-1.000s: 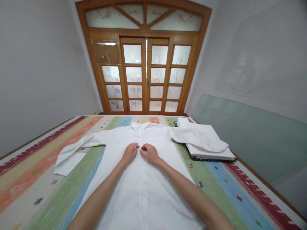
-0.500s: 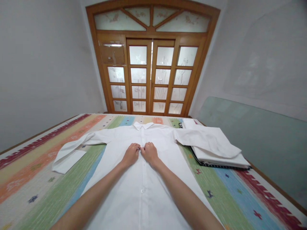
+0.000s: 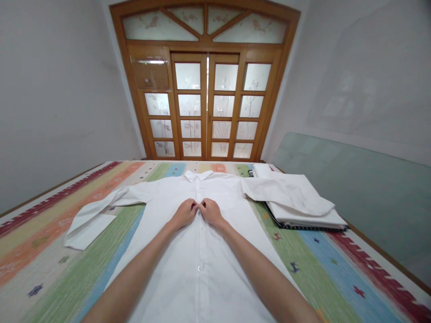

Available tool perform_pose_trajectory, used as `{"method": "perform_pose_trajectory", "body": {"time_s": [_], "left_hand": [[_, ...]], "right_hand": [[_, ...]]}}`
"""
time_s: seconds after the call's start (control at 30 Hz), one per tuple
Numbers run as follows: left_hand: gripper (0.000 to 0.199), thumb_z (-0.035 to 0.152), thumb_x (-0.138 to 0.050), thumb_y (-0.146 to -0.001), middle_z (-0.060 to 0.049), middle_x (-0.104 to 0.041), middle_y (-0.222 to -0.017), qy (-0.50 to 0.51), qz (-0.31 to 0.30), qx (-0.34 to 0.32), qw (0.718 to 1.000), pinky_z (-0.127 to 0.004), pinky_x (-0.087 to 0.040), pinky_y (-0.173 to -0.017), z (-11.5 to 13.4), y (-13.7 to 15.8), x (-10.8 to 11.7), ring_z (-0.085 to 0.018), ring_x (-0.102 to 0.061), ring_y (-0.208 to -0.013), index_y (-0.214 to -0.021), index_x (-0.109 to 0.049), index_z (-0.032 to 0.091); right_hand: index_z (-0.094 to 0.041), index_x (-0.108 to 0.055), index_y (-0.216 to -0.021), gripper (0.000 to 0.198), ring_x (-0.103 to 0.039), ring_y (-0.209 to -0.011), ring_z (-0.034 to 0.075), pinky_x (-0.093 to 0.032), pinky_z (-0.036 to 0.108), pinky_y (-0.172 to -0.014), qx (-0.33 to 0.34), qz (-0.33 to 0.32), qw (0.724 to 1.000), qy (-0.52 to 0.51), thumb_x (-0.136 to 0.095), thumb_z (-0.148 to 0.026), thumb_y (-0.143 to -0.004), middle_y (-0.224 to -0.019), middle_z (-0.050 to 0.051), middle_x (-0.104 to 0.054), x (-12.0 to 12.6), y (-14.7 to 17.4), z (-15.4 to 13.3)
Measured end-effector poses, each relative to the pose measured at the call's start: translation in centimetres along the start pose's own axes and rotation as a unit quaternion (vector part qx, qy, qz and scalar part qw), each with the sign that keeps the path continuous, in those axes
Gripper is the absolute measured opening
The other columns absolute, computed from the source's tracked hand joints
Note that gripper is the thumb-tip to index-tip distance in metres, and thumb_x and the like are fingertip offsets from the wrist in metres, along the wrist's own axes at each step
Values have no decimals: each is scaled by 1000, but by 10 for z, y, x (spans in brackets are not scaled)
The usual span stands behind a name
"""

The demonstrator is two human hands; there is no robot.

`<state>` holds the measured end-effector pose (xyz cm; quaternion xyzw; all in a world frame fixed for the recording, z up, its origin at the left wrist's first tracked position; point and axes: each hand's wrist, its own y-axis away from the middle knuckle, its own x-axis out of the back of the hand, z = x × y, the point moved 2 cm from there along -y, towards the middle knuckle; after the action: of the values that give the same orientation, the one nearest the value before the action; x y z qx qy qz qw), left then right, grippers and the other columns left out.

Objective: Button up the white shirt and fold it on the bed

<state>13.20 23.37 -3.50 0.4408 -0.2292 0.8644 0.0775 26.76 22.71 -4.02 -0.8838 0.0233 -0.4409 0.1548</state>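
From here I see the white shirt (image 3: 178, 264) lying flat on the striped cover (image 3: 77, 269), collar (image 3: 198, 176) towards the far edge, one sleeve (image 3: 288, 196) over a folded white pile (image 3: 305, 185); left hand (image 3: 186, 212) and right hand (image 3: 210, 212), almost meeting, pinch its front strip (image 3: 202, 246)

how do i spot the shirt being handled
Find the striped cover before the wooden doors. On it, the left hand and right hand touch a white shirt. It lies spread out, unlike the folded white pile under its sleeve.
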Motion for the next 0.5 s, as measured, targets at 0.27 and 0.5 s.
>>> {"method": "perform_pose_trajectory", "body": {"time_s": [0.27,0.5], "left_hand": [[11,18,-49,-85,-6,-65,-81,-27,-26,1,999,-29,-45,-71,4,1,1,-18,-60,-78,-79,-58,17],[11,16,-52,-81,-5,-68,-80,23,-31,73,997,-27,-45,-73,7,-6,9,-17,-62,-78,-76,-62,17]], "right_hand": [[-16,-64,-74,18,-56,-76,14,-36,24,-68,-3,11,1000,-27,-52,-22,-86,-81,6,-68,0,-1,1],[-15,-65,-68,17,-54,-68,13,-35,23,-65,-22,11,994,-103,-53,-18,-80,-70,3,-66,-1,-6,7]]}}
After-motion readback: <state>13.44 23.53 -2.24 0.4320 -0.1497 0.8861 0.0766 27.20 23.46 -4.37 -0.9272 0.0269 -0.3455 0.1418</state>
